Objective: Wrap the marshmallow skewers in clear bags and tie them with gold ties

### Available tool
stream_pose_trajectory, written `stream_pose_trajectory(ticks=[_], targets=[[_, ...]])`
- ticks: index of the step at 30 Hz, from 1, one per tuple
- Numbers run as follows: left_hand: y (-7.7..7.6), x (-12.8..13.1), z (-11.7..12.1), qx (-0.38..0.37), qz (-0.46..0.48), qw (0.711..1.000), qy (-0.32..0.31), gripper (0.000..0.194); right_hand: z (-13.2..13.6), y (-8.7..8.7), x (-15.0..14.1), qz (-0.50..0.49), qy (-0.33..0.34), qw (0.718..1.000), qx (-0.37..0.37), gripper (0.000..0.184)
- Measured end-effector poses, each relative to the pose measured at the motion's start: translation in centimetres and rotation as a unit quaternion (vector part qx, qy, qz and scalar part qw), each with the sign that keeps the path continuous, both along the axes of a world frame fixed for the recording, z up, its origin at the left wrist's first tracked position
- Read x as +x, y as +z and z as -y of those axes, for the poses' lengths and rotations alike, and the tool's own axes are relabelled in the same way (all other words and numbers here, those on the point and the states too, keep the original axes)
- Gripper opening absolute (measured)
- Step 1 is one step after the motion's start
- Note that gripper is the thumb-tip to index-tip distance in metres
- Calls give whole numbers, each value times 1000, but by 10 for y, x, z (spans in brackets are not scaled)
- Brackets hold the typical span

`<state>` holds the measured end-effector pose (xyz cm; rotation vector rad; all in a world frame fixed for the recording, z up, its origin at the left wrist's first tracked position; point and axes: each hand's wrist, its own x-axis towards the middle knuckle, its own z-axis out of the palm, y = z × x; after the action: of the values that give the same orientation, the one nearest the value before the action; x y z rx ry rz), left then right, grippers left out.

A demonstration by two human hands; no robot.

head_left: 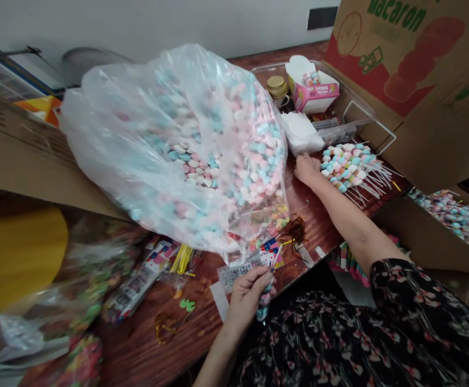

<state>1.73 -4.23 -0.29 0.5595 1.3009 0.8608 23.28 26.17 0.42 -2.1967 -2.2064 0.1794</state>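
Note:
My left hand is closed around a small clear packet with a colourful printed card and a candy stick inside, held near the table's front edge. My right hand reaches out to the far right and rests, fingers curled, at the near end of a pile of pastel candy skewers with white sticks. Whether it grips a skewer is hidden. A large clear plastic bag full of pink, blue and white candies lies between the two hands on the brown wooden table.
A clear tray at the back holds a pink box, a gold-lidded jar and white napkins. Cardboard boxes stand right and left. Packets, yellow twist ties and bags of coloured candy lie at the front left. A box of wrapped skewers sits right.

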Motion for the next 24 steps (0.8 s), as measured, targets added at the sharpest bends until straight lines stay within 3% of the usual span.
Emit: stream_pose_trajectory(ticks=[8,10,14,18,21,24], targets=[[5,13,1,-2,38,999,24,35,35,8,23,-43,79,996,24,28],[10,15,-1,-4,27,999,34,35,49,9,31,-98,91,990,42,25],[17,20,-10,-2,10,999,43,36,74,-7,47,-349,83,930,80,16],[19,30,-20,16,4,999,30,34,96,-21,55,-416,58,903,89,19],[18,38,-24,23,-2,999,37,34,126,-12,52,-476,55,873,97,20],[15,44,-26,28,-2,999,47,32,176,5,33,-561,114,811,122,15]])
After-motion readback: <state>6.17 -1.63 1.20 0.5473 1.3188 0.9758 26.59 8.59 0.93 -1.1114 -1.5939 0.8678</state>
